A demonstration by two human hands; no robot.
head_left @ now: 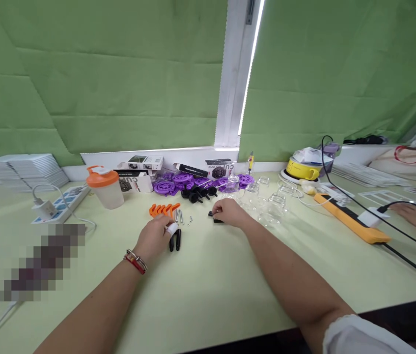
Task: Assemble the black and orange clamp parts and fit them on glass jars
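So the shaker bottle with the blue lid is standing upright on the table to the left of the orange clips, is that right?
Not quite. The shaker bottle has an orange lid, not a blue one. The rest holds: in the head view it stands upright on the table, to the left of the orange clips.

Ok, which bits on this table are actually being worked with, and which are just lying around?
In use: left hand by black handles and screws; right hand on small black part.
Lying about: shaker bottle, purple wheels, yellow bowl, power strip.
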